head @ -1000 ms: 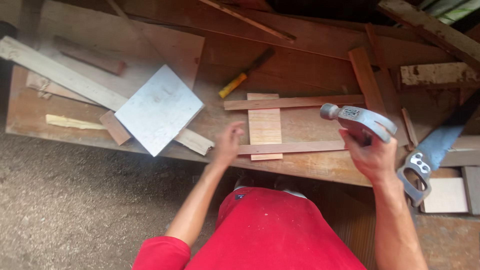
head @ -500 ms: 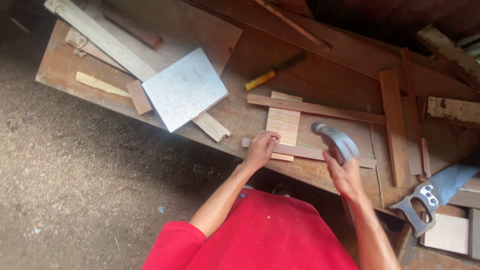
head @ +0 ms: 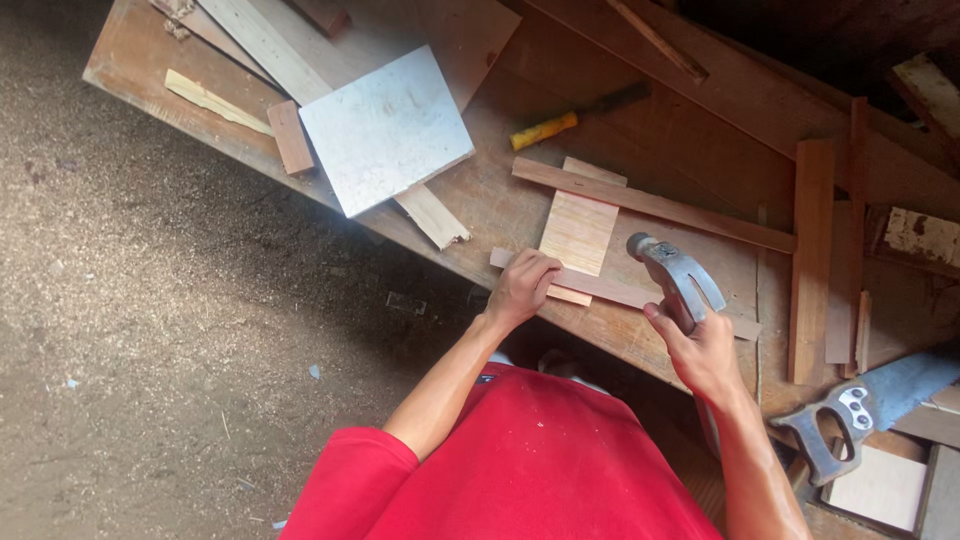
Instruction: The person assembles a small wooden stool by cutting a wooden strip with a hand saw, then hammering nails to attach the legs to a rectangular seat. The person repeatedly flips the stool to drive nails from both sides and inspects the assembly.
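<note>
1. Sawdust-strewn dirt floor fills the left side, and a worn wooden bench runs diagonally across the upper part, littered with offcuts.
2. Red shirt of the person at work takes up the bottom middle, both bare forearms reaching up to the bench edge.
3. Lying flat on the bench to the upper left is a pale grey square board, set over a long light plank and beside a small brown block.
4. At the far right a handsaw rests with its grey handle toward the person, near several upright-lying brown slats.
5. Near the front edge sits the workpiece: a light ribbed panel with two thin battens across it, the upper batten over its far end and the lower batten over its near end.
6. A claw hammer is raised above the lower batten, its metal head pointing left.
7. The right hand is wrapped closed around the hammer's handle, just below the head.
8. The left hand presses down on the left end of the lower batten, fingers curled together; whether they pinch a nail I cannot tell.
9. A yellow-handled tool lies behind the panel.
</note>
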